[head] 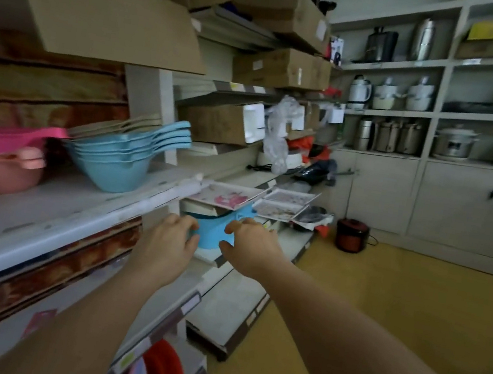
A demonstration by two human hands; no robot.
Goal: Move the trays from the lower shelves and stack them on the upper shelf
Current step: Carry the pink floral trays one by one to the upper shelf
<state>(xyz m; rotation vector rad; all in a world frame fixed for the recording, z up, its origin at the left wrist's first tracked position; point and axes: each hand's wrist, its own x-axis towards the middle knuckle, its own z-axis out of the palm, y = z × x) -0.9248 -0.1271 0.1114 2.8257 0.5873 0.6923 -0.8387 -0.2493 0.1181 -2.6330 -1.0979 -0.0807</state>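
Both the left hand [169, 241] and the right hand [250, 246] grip a blue basin [215, 230] beneath patterned trays [227, 196] overhanging the shelf [53, 220].

Both bare arms reach forward and slightly left, forearms converging. Left hand [169, 241] back up, fingers curled forward, thumb toward the right. Right hand [250, 246] back up, wrist a little higher, fingers curled, thumb low and pointing left. The hands sit close together, a small gap between them, fingertips partly blurred; actual grip can't be confirmed.
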